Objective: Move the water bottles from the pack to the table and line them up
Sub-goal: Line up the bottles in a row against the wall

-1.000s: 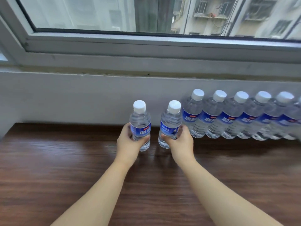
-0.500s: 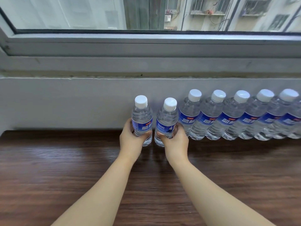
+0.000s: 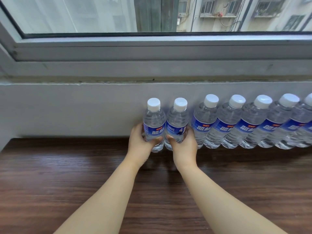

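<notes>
- Left hand (image 3: 141, 142) grips one bottle (image 3: 154, 124), right hand (image 3: 184, 146) another (image 3: 176, 124), fingers curled round the labels; both at the row's (image 3: 244, 122) left end on the worktop (image 3: 67, 183)
- Full bottles look weighty, thin-walled, probably slick; mid-body hold seems best

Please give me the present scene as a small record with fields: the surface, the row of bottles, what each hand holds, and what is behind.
surface: dark wooden table
row: water bottles with white caps and blue labels standing along the wall, running off the right edge; nearest one
left hand: grips the leftmost bottle, upright
right hand: grips the second bottle, upright, at the row's left end
spacing: the two held bottles stand close side by side
behind: white wall, window frame
pack: not in view
</notes>
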`<state>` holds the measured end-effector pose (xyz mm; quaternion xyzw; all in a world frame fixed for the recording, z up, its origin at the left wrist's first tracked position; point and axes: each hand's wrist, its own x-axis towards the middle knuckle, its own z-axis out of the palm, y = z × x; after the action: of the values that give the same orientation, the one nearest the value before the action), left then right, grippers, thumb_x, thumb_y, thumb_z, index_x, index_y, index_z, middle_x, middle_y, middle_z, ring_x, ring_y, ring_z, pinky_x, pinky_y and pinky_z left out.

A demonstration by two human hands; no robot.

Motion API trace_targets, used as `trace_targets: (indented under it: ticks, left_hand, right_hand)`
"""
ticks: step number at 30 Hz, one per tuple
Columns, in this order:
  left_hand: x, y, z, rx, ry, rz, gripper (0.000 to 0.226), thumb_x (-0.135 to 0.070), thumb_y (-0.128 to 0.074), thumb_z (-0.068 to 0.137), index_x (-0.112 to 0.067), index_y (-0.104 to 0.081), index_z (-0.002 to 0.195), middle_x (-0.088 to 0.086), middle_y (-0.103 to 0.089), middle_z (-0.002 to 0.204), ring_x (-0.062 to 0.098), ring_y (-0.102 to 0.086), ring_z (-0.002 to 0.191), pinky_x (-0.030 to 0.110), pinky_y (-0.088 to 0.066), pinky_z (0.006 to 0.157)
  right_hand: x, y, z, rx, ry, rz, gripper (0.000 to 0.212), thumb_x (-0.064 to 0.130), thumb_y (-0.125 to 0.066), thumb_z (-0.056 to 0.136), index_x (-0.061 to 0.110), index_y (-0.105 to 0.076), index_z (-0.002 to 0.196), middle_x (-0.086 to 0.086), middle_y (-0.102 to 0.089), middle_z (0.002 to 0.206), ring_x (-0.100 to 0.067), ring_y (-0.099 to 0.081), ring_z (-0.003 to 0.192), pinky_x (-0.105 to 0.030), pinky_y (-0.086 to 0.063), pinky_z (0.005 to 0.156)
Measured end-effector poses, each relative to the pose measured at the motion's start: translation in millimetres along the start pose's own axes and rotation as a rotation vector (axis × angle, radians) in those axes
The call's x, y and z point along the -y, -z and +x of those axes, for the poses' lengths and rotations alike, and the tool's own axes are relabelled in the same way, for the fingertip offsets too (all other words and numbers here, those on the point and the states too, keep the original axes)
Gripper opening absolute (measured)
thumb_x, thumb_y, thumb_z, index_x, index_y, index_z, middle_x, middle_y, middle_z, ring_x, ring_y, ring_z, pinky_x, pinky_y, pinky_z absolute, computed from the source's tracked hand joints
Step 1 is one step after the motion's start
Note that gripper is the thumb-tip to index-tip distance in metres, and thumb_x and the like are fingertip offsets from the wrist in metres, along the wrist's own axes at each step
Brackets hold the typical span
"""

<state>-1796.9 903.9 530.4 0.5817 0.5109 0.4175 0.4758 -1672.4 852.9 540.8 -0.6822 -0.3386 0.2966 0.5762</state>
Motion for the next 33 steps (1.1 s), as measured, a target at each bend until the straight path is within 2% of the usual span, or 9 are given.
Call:
trace_targets:
  ticks: [2,6,9,12,15,18,23,28,33]
  left_hand:
    - [0.4,0.4,1.2,0.007,-0.005,-0.001,0.066,-0.009,-0.085,0.066,-0.017,-0.056,0.125,0.003,-0.054,0.13,0.008,-0.057,0.112,0.016,-0.049,0.087]
    - [-2.8,-2.2,-2.8,-0.006,-0.009,-0.015,0.062,-0.008,-0.084,0.066,-0.025,-0.056,0.119,0.002,-0.055,0.127,0.009,-0.056,0.114,0.031,-0.048,0.096]
    - [-5.4,-4.6,-6.9,-0.02,0.024,-0.031,0.064,-0.011,-0.087,0.064,-0.028,-0.049,0.113,-0.006,-0.058,0.118,-0.004,-0.054,0.104,0.025,-0.044,0.09]
    - [-3.2,-5.0,-7.6,-0.05,0.084,0.013,0.071,-0.019,-0.091,0.06,-0.023,-0.045,0.113,-0.006,-0.056,0.117,0.005,-0.053,0.104,0.02,-0.041,0.084]
    - [-1.4,-3.6,-6.7,-0.036,0.086,0.022,0.065,-0.017,-0.089,0.062,-0.021,-0.047,0.111,-0.011,-0.057,0.107,0.004,-0.053,0.099,0.015,-0.042,0.078]
    - [1.2,1.2,-3.7,0.005,0.081,0.006,0.058,-0.013,-0.087,0.065,-0.019,-0.049,0.108,-0.016,-0.058,0.101,0.004,-0.056,0.1,0.026,-0.048,0.087]
    - [2.7,9.9,-0.3,0.069,0.069,-0.003,0.056,-0.012,-0.085,0.066,-0.023,-0.049,0.107,-0.011,-0.062,0.108,0.009,-0.057,0.108,0.03,-0.048,0.094]
    - [5.1,8.2,-0.9,0.052,0.06,0.011,0.054,-0.013,-0.085,0.067,-0.027,-0.05,0.105,-0.011,-0.062,0.107,0.011,-0.058,0.109,0.034,-0.049,0.096]
    - [4.3,5.8,-3.6,0.009,0.041,0.028,0.051,-0.014,-0.085,0.067,-0.028,-0.051,0.102,-0.012,-0.062,0.104,0.006,-0.059,0.101,0.035,-0.051,0.094]
  right_hand:
    - [-0.3,-0.4,-0.8,0.01,-0.001,0.006,0.054,0.008,-0.076,0.076,0.02,-0.051,0.123,0.006,-0.064,0.117,-0.007,-0.058,0.107,-0.022,-0.044,0.091]
    - [-1.4,-2.4,-6.0,-0.023,0.006,0.013,0.053,0.009,-0.078,0.074,0.022,-0.053,0.118,0.008,-0.064,0.116,-0.005,-0.058,0.108,-0.021,-0.042,0.093]
    - [-1.6,-7.7,-9.1,-0.089,-0.001,-0.002,0.055,0.013,-0.083,0.069,0.027,-0.052,0.112,0.01,-0.063,0.107,-0.005,-0.059,0.101,-0.019,-0.042,0.088]
    - [-2.5,-11.3,-7.0,-0.145,-0.052,-0.005,0.059,0.016,-0.083,0.069,0.015,-0.049,0.117,0.008,-0.06,0.105,-0.008,-0.057,0.097,-0.02,-0.04,0.084]
    - [-4.4,-11.2,-4.7,-0.141,-0.048,-0.028,0.056,0.018,-0.081,0.072,0.014,-0.047,0.116,0.006,-0.061,0.107,-0.009,-0.058,0.097,-0.022,-0.041,0.084]
    - [-7.7,-8.8,-6.1,-0.114,-0.031,-0.052,0.049,0.017,-0.078,0.076,0.017,-0.049,0.115,0.008,-0.061,0.106,-0.009,-0.058,0.099,-0.022,-0.04,0.085]
    - [-13.1,-7.6,-4.9,-0.072,0.036,-0.126,0.042,0.014,-0.074,0.079,0.02,-0.055,0.116,0.0,-0.059,0.116,-0.011,-0.054,0.109,-0.023,-0.039,0.092]
    - [-17.0,-10.8,-6.7,-0.065,0.087,-0.177,0.053,0.017,-0.073,0.08,0.014,-0.05,0.128,-0.004,-0.054,0.126,-0.016,-0.048,0.121,-0.026,-0.037,0.102]
    - [-13.7,-18.5,-6.1,-0.168,0.027,-0.144,0.063,0.027,-0.083,0.07,0.014,-0.047,0.12,-0.002,-0.056,0.119,-0.018,-0.054,0.112,-0.033,-0.046,0.095]
